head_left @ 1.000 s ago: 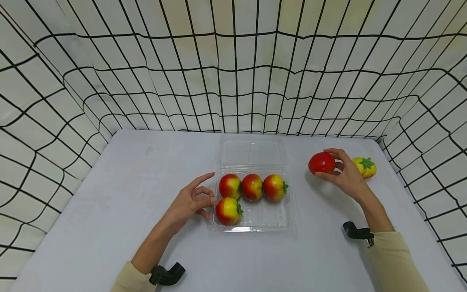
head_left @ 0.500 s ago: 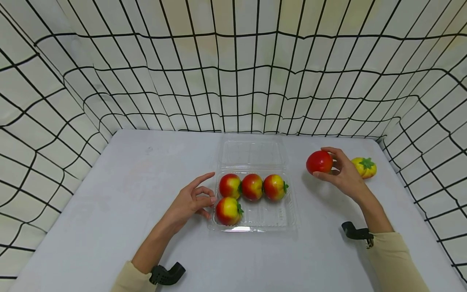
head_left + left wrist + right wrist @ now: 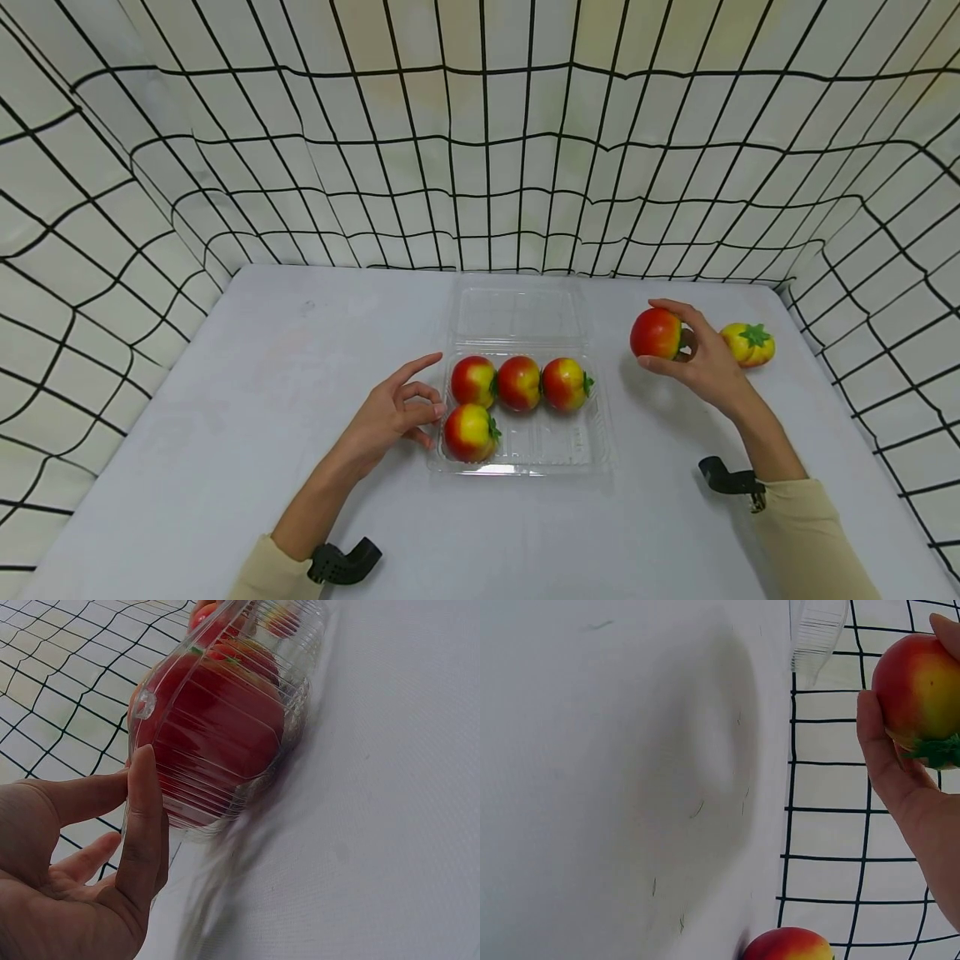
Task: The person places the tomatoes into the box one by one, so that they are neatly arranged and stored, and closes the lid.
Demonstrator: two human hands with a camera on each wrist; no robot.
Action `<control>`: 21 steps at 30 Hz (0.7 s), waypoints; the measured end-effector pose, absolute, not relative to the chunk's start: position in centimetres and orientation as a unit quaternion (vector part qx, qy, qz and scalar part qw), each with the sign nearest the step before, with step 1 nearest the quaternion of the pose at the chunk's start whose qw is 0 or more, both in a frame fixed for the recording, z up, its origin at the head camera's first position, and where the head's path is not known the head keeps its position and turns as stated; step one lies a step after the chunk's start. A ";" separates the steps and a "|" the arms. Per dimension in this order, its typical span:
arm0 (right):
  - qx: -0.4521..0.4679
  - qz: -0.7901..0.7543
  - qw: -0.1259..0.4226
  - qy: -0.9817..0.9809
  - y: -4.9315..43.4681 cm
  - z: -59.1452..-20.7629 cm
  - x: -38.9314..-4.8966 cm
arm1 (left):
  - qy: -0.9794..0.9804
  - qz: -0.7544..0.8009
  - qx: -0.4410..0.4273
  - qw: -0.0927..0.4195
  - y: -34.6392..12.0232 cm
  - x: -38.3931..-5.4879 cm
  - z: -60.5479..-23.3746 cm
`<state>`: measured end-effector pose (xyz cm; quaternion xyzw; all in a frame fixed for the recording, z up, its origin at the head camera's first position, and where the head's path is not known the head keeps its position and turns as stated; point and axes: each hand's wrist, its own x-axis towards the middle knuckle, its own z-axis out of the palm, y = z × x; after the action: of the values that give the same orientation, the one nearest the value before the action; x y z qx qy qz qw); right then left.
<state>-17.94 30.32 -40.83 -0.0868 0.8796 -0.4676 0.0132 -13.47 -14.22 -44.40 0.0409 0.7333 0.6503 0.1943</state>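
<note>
right of the clear container (image 3: pixel 551 442), the right hand (image 3: pixel 705 358) grasped a red-yellow fruit (image 3: pixel 654 334) above the table (image 3: pixel 225 425); the left hand (image 3: pixel 392 419) pinched the container's left rim. a light hold on the fruit and a steady rim seemed wise.

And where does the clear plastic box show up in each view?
Head: the clear plastic box sits just below centre, lid open.
Left wrist: upper middle, cut off by the top edge.
Right wrist: only part of it, at the top edge, right of centre.
Shared landmark: the black grid.
</note>
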 end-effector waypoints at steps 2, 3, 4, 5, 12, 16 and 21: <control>-0.089 -0.465 0.012 0.881 30.2 -40.9 -17.9 | 0.734 0.649 0.040 0.194 -14.2 -13.5 -44.4; -0.089 -0.465 0.012 0.881 30.2 -40.9 -17.9 | 0.734 0.649 0.039 0.194 -14.2 -13.4 -44.4; -0.090 -0.466 0.012 0.880 30.1 -40.9 -17.9 | 0.734 0.649 0.039 0.195 -14.2 -13.4 -44.4; -0.090 -0.468 0.012 0.879 30.1 -40.9 -17.9 | 0.734 0.650 0.039 0.195 -14.2 -13.4 -44.4; -0.088 -0.466 0.019 0.880 29.8 -40.7 -17.7 | 0.731 0.653 0.042 0.195 -14.2 -13.4 -44.3; -0.096 -0.464 0.038 0.880 29.6 -40.6 -17.6 | 0.732 0.652 0.040 0.194 -14.2 -13.4 -44.3; -0.110 -0.468 0.039 0.876 29.3 -40.4 -17.4 | 0.734 0.649 0.038 0.193 -14.2 -13.4 -44.3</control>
<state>-17.37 29.33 -40.39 -0.1104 0.8757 -0.4684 0.0388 -13.43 -14.21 -44.34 0.0381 0.7344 0.6494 0.1935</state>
